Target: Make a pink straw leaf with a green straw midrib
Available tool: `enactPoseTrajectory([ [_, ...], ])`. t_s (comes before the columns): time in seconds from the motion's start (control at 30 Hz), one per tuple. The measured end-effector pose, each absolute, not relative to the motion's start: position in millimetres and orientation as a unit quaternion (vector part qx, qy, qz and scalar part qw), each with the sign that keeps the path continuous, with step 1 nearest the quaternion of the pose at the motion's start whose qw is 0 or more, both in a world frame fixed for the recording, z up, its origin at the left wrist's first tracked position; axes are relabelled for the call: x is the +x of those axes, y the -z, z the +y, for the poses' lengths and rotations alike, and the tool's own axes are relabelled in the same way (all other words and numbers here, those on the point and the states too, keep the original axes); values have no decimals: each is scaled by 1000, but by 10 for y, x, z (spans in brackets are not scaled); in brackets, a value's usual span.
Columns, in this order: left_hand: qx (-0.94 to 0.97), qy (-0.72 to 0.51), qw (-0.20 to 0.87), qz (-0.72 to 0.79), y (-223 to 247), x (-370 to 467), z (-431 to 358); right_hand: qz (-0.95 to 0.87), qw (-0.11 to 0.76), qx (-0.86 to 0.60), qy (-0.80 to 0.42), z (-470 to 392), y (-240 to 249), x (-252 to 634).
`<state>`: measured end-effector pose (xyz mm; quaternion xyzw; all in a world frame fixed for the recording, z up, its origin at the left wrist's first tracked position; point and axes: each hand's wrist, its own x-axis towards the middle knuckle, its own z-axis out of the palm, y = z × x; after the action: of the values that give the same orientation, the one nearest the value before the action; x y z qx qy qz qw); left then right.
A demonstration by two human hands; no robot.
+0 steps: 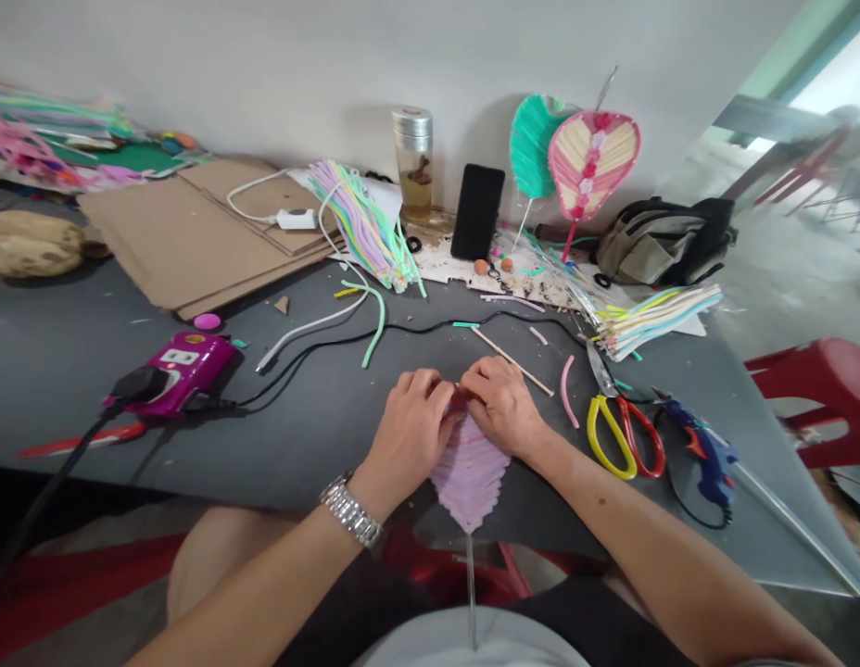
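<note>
A light purple ribbed leaf-shaped piece lies at the table's front edge, its thin clear stem pointing down towards my body. My left hand, with a metal watch on the wrist, is closed on its upper left part. My right hand is closed on its upper right part, the fingers of both hands nearly meeting at the far end. Something dark pink shows between the fingertips, mostly hidden. Just beyond my right hand lies a thin wooden stick.
Scissors and a blue glue gun lie at right, a purple power socket at left. Behind are cardboard, pastel fuzzy sticks, a bottle, a phone, a pink fan and a bag. Black cable crosses the table.
</note>
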<state>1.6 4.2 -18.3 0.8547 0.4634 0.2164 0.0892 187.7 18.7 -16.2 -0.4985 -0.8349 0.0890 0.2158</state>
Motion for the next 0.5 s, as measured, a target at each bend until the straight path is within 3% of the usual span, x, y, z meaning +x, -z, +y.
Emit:
enactPoseTrajectory([
  [0.37, 857, -225, 77, 458, 208, 18, 54, -838, 200, -505, -54, 151, 164, 1843],
  [0.5, 848, -254, 92, 456, 184, 12, 70, -839, 243, -480, -77, 222, 175, 1994],
])
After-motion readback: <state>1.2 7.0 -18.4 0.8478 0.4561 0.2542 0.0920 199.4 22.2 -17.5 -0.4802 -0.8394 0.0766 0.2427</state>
